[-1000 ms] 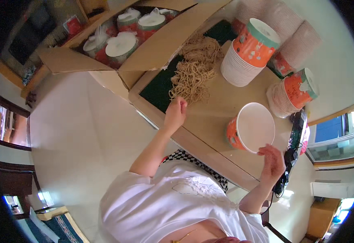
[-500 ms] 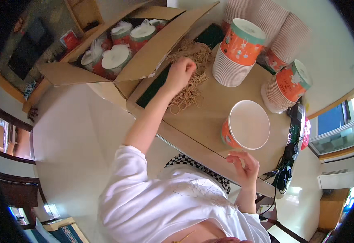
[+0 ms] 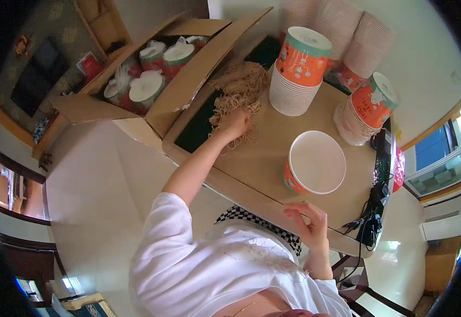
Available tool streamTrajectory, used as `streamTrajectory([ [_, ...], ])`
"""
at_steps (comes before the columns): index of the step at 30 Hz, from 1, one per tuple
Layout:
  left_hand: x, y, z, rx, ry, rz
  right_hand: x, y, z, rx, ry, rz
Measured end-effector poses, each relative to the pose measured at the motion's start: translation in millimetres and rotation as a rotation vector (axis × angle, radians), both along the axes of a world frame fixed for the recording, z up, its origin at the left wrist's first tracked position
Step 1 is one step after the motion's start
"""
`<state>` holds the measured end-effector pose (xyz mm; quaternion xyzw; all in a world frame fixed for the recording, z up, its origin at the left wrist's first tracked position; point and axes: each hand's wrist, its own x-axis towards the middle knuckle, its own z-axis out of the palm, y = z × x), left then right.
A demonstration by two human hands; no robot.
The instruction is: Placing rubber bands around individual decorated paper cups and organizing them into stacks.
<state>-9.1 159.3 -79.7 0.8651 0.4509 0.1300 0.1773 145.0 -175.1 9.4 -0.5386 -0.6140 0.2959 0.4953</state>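
Above the near part of a heap of thin tan looped strands (image 3: 238,84), my left hand (image 3: 236,124) reaches down with its fingers curled in among the loops. Its fingertips are partly hidden by the hand itself. My right hand (image 3: 312,222) hovers by the table's front edge, fingers stretched and apart from the thumb, holding nothing. Just beyond it a large paper bucket (image 3: 317,161), white inside with an orange and green printed outside, stands upright with its mouth toward me.
Behind the bucket rises a nested stack of paper buckets (image 3: 296,79), with a smaller stack (image 3: 365,113) to its right. More wrapped stacks (image 3: 341,31) stand by the wall. An open cardboard box (image 3: 170,100) at left holds several wrapped stacks. Black cables (image 3: 368,224) hang at the table's right corner.
My left hand has moved down and nearer, from over the middle of the heap into its near part. My right hand has opened a little wider. The whole view has shifted slightly.
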Motion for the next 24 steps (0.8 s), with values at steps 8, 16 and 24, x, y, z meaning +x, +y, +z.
streamTrajectory([
  [8,24.8,7.8,149.1,-0.013,-1.072,-0.045,1.4,5.4,-6.5,0.002,0.007,-0.014],
  [16,15.8,-46.6,218.7,0.475,-1.231,-0.245,6.6,1.6,3.0,0.037,0.000,-0.065],
  [24,4.7,-188.3,160.0,0.197,-0.651,-0.492,-8.2,32.9,14.2,0.357,0.412,-0.044],
])
